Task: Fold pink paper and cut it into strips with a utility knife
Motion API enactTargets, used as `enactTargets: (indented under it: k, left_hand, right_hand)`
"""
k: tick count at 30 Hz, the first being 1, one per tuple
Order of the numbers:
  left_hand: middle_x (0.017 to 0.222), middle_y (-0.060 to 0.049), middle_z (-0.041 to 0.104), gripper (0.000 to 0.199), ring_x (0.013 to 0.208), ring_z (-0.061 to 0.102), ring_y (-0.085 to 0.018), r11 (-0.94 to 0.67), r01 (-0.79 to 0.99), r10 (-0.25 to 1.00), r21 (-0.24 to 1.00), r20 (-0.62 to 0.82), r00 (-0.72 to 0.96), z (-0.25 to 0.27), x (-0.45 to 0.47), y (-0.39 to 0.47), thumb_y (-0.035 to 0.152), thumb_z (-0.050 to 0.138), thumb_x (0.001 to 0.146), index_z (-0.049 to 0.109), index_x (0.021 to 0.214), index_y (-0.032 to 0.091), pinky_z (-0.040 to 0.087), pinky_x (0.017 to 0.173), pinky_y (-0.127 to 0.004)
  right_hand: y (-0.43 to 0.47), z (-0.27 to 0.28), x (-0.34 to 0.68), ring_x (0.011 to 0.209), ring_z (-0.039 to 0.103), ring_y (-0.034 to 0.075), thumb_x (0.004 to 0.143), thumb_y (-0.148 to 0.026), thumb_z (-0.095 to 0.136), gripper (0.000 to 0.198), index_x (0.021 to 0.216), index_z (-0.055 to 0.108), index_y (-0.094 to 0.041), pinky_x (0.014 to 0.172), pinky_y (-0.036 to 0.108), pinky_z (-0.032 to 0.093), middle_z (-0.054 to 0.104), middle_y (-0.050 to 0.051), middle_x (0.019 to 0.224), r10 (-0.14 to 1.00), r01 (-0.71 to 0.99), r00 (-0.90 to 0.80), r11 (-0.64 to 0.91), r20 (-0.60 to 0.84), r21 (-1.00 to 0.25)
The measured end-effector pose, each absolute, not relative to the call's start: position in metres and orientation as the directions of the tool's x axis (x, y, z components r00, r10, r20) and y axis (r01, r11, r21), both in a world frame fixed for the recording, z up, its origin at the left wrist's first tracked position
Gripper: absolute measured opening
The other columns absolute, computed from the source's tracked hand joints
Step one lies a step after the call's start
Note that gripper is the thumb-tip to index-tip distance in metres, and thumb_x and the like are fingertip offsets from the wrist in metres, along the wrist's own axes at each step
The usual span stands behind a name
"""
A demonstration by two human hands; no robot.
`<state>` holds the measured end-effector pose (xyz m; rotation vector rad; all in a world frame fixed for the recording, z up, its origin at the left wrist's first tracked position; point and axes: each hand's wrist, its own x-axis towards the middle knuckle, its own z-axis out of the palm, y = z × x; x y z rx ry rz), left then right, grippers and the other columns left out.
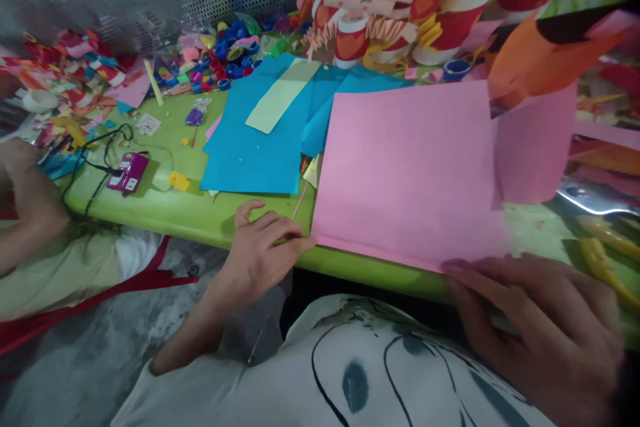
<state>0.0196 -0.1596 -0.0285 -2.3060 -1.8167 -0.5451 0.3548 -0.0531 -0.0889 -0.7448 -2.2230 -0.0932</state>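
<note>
A large sheet of pink paper (405,167) lies at the near edge of the green table, with a narrow fold along its front edge. My left hand (265,247) pinches the front left corner of this sheet between thumb and fingers. At the front right, my right hand (540,320) grips the same edge, its thumb and forefinger closed on the fold. Left of the pink sheet lie blue paper sheets (265,153), with a pale green paper strip (285,97) across them.
A purple power strip (129,172) with black cords sits at left, near another person's arm (30,193). Scissors (600,197) with yellow handles lie at right. Paper-cup figures (353,33), colourful caps (230,47) and curled orange paper (540,67) crowd the back.
</note>
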Motion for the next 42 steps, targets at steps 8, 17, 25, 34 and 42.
enactTargets:
  k: [8, 17, 25, 34, 42]
  left_hand:
    - [0.09, 0.007, 0.077, 0.026, 0.08, 0.067, -0.013, -0.271, 0.959, 0.927, 0.081, 0.29, 0.237, -0.02, 0.014, -0.16, 0.01, 0.068, 0.102, 0.078, 0.108, 0.033, 0.035, 0.11, -0.042]
    - [0.094, 0.003, 0.079, 0.014, 0.088, 0.073, -0.016, -0.227, 0.948, 0.942, 0.224, 0.298, 0.155, -0.02, 0.021, -0.151, 0.022, 0.064, 0.11, 0.074, 0.101, 0.026, 0.035, 0.104, -0.043]
    - [0.094, 0.0, 0.072, 0.016, 0.094, 0.07, -0.022, -0.113, 0.957, 0.975, 0.265, 0.217, 0.055, -0.022, 0.033, -0.144, 0.021, 0.055, 0.109, 0.063, 0.094, 0.023, 0.031, 0.105, -0.048]
    - [0.091, 0.002, 0.069, 0.018, 0.093, 0.067, -0.022, -0.019, 0.957, 0.972, 0.289, 0.231, -0.05, -0.026, 0.042, -0.139, 0.019, 0.064, 0.101, 0.058, 0.084, 0.023, 0.032, 0.105, -0.05]
    - [0.122, -0.005, 0.072, 0.037, 0.11, 0.067, -0.025, -0.094, 0.964, 0.964, 0.248, 0.265, 0.025, -0.024, 0.051, -0.139, 0.005, 0.059, 0.1, 0.071, 0.124, 0.032, 0.037, 0.104, -0.049]
  right_hand:
    - [-0.049, -0.082, 0.355, 0.087, 0.068, 0.031, 0.073, -0.011, 0.093, 0.1, 0.163, 0.056, -0.032, 0.083, 0.049, 0.057, 0.075, 0.008, 0.096, 0.392, 0.424, -0.588, 0.894, 0.707, -0.144]
    - [-0.051, -0.074, 0.356, 0.091, 0.07, 0.024, 0.089, -0.012, 0.079, 0.038, 0.123, 0.074, -0.026, 0.083, 0.043, 0.054, 0.075, 0.007, 0.103, 0.56, 0.5, -0.575, 0.818, 0.596, -0.286]
    - [-0.053, -0.063, 0.349, 0.093, 0.071, 0.023, 0.099, -0.024, 0.073, 0.02, 0.118, 0.071, -0.023, 0.099, 0.045, 0.053, 0.078, 0.006, 0.105, 0.715, 0.634, -0.475, 0.682, 0.513, -0.364]
    - [-0.052, -0.055, 0.345, 0.093, 0.068, 0.022, 0.102, -0.038, 0.068, 0.021, 0.118, 0.07, -0.025, 0.095, 0.044, 0.055, 0.076, 0.004, 0.103, 0.798, 0.683, -0.431, 0.593, 0.421, -0.425]
    - [-0.048, -0.065, 0.348, 0.093, 0.061, 0.022, 0.099, -0.035, 0.072, 0.011, 0.104, 0.078, -0.026, 0.081, 0.039, 0.047, 0.068, 0.005, 0.1, 0.738, 0.651, -0.418, 0.65, 0.529, -0.392]
